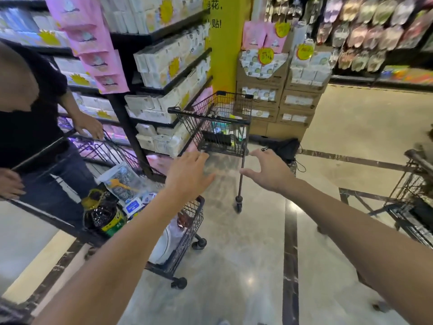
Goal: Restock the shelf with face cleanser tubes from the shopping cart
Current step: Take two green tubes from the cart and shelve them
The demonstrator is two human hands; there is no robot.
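We have barely begun: both hands, left (pixel 187 174) and right (pixel 269 170), reach spread and empty toward the cart (pixel 210 125), just short of it. Its contents look blurred; no tubes are out, and the shelf (pixel 164 73) beside it awaits restocking.

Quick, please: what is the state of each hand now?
Left hand: open, holding nothing.
Right hand: open, holding nothing.

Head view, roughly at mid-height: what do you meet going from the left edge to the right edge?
Person in a black top → black shelf rack of white packs → black wire shopping cart → stacked brown cardboard display boxes → another dark wire cart at the right edge. The left hand and right hand reach out, empty.
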